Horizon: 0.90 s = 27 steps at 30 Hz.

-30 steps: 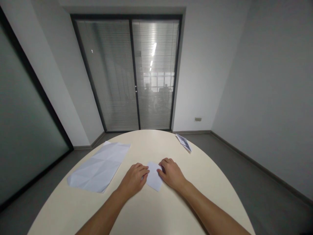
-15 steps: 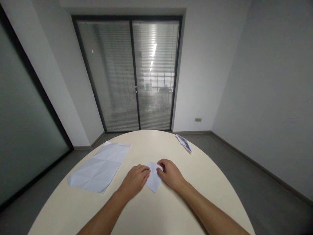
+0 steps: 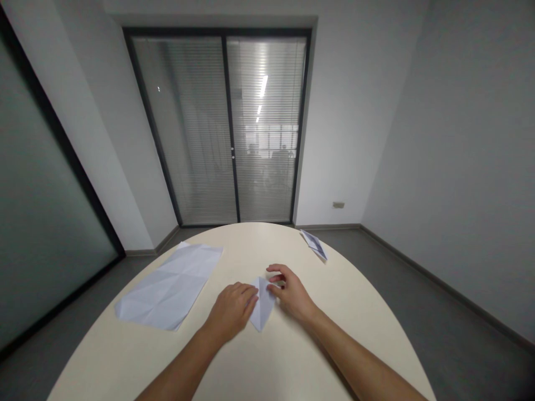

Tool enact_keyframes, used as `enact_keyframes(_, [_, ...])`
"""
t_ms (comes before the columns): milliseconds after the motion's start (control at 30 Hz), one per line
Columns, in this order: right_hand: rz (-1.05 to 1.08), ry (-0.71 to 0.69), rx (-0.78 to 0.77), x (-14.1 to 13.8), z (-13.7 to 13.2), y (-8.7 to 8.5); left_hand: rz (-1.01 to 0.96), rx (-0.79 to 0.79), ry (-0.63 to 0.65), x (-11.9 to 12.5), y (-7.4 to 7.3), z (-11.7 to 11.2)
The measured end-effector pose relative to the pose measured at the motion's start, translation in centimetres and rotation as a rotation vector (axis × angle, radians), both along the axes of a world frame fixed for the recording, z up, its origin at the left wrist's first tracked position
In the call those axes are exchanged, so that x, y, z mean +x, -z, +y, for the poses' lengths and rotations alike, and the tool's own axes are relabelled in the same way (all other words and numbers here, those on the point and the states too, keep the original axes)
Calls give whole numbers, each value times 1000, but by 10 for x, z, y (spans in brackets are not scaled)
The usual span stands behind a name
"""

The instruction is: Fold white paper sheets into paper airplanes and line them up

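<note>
A small folded sheet of white paper (image 3: 261, 312), kite-shaped with a crease down its middle, lies near the centre of the table. My left hand (image 3: 234, 305) rests over its left side, fingers close together and holding it against the tabletop; that edge is hidden. At the upper right of the folded paper, my right hand (image 3: 292, 292) has its thumb at the edge. Its index finger is lifted and the fingers are spread apart, with no clear grip on the paper.
Large creased white sheets (image 3: 171, 289) lie on the left of the round cream table (image 3: 251, 373). Another folded paper piece (image 3: 314, 245) sits near the far right edge. Beyond the table are a glass door with blinds (image 3: 267, 184) and white walls.
My right fingers have lifted and opened away from the paper. The folded paper has turned slightly, its lower tip shifting left, and its middle crease now shows more clearly.
</note>
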State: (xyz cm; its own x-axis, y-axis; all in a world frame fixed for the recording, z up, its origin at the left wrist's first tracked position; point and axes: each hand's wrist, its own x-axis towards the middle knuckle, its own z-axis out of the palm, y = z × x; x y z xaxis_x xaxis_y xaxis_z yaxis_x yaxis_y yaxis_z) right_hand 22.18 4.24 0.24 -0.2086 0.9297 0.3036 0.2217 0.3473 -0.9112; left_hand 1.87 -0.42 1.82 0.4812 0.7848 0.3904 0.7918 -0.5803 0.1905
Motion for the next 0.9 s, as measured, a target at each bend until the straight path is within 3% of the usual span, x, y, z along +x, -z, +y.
enact_keyframes(267, [130,-140,34,-10,-18,-11,-201,-78,-85,15,-9,-15])
enact_keyframes(500, [60,-203,36,-10,-19,-13,-335,-140,-167,18,2,-9])
enact_keyframes(633, [-63,-155,34,-7,-17,-8,-414,-165,-141,16,5,-4])
enact_keyframes(767, [-201,-88,145,-1,-13,-4,-466,-120,-90,13,4,-3])
enact_keyframes(900, [-329,-66,203,6,-11,-10,-436,-33,-112,9,7,0])
